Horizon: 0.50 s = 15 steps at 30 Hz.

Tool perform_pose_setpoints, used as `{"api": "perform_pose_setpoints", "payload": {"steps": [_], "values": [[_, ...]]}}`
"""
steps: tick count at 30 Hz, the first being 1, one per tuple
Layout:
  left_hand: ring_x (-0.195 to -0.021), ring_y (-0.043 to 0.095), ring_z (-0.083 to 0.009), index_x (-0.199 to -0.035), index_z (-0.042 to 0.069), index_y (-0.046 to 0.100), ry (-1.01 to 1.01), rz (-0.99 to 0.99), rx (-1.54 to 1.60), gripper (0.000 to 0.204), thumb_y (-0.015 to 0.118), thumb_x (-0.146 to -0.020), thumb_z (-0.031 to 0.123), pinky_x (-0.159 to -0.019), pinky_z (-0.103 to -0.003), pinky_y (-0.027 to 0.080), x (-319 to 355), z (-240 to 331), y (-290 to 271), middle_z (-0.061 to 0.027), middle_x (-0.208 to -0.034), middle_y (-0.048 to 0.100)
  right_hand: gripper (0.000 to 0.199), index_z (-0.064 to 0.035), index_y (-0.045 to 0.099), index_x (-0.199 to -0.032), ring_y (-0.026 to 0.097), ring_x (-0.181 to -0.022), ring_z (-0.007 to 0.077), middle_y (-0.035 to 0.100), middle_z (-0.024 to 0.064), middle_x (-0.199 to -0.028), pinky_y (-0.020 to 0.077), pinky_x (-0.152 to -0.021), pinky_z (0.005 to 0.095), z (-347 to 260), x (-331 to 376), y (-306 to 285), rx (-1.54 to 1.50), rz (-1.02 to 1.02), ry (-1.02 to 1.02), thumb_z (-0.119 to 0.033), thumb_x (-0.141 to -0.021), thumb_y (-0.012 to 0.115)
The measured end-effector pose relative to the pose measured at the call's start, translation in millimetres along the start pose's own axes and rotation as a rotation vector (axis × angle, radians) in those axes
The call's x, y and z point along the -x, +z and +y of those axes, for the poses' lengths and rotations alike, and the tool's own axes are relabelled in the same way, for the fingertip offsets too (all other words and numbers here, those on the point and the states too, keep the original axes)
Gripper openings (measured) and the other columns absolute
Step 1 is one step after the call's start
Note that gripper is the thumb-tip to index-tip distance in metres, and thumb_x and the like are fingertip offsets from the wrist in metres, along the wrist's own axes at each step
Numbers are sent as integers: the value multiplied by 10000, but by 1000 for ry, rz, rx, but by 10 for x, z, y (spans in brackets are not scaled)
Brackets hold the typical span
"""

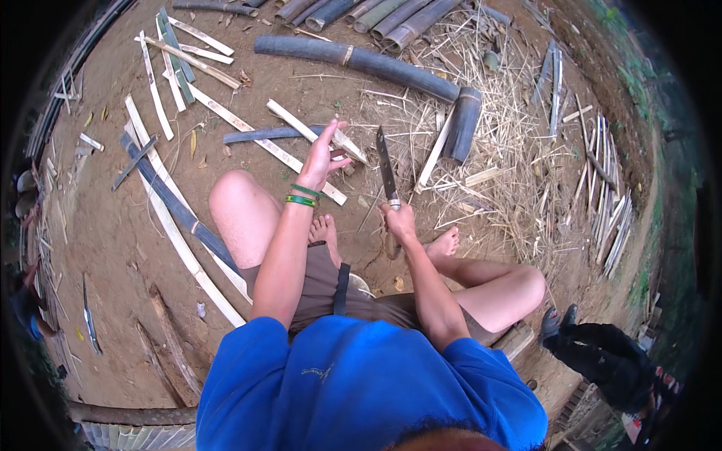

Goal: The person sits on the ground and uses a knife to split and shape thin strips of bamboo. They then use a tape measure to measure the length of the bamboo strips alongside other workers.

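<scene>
My right hand (399, 221) is closed round the wooden handle of a large knife (386, 165). Its dark blade points away from me, above the ground. My left hand (321, 159) is raised with the fingers spread and nothing in them, green bands round its wrist. Behind that hand lies a split piece of bamboo (292, 119), pale on its cut face. A longer pale bamboo strip (263, 143) and a dark bamboo piece (259, 136) cross near it on the dirt.
Dark bamboo poles (353, 59) and a short bamboo section (462, 124) lie ahead, beside scattered shavings (504, 161). Long split bamboo (177, 214) runs along my left knee. More strips (174, 64) are at the far left. Another person's dark-clothed legs (602, 353) show at right.
</scene>
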State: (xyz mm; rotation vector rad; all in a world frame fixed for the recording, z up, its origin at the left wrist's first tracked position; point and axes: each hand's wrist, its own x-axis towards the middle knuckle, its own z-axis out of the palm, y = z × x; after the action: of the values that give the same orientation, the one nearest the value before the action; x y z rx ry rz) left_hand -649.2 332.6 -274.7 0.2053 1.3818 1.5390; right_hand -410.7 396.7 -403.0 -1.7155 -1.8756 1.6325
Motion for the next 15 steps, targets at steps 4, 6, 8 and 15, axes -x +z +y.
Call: {"api": "perform_pose_setpoints", "payload": {"steps": [4, 6, 8, 15], "values": [[-1216, 502, -234, -1300, 78, 556, 131, -95, -46, 453, 430, -1048, 432, -1039, -402, 447, 60, -120, 11, -83, -1345, 490, 332, -56, 566, -733, 538, -471, 116, 552, 19, -548, 433, -465, 297, -484, 544, -332, -149, -19, -84, -309, -887, 717], [-1187, 526, -238, -1328, 86, 530, 161, -75, -68, 483, 416, -1047, 462, -1039, -403, 448, 126, -268, 44, -79, -1347, 487, 343, -52, 568, -737, 535, -473, 113, 553, 15, -549, 426, -461, 294, -607, 810, -428, -217, -54, -132, -321, -885, 720], [-1149, 559, -241, -1381, 107, 475, 228, 0, -119, 533, 399, -1038, 508, -1030, -408, 459, 226, -397, 198, -82, -1346, 486, 383, -37, 571, -751, 534, -482, 111, 553, 17, -549, 426, -471, 307, -668, 987, -518, -218, -69, -199, -366, -888, 713], [-961, 585, -258, -1220, 25, 532, 574, 275, -396, 440, 389, -1061, 409, -884, -374, 459, 332, -942, 534, -157, -1067, 609, 436, -5, 641, -865, 556, -516, 130, 564, 43, -561, 437, -514, 328, -917, 1330, -650, -39, -70, -226, -438, -897, 682]]}}
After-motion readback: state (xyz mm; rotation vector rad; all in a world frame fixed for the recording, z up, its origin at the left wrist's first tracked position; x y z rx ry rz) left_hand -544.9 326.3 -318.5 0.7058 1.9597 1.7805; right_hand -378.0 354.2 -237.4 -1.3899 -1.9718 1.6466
